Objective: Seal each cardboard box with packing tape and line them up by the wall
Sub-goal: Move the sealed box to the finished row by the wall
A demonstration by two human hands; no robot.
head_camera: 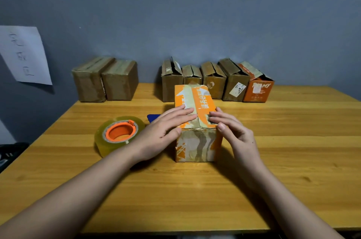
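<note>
Surface: wooden table (273, 160) against a grey wall (195, 13).
Box in hand: orange box (196, 121) at table centre, flaps closed, no fresh tape visible.
Left hand (166, 129): grip spread flat, pressing left flap.
Right hand (234, 133): grip relaxed, fingertips on right flap.
Tape roll (119, 135): left of box, untouched.
Progress: two sealed boxes (105, 80) at wall; five open boxes (214, 80) remain.
Hidden: blue object (153, 117) behind left hand, unidentifiable.
</note>
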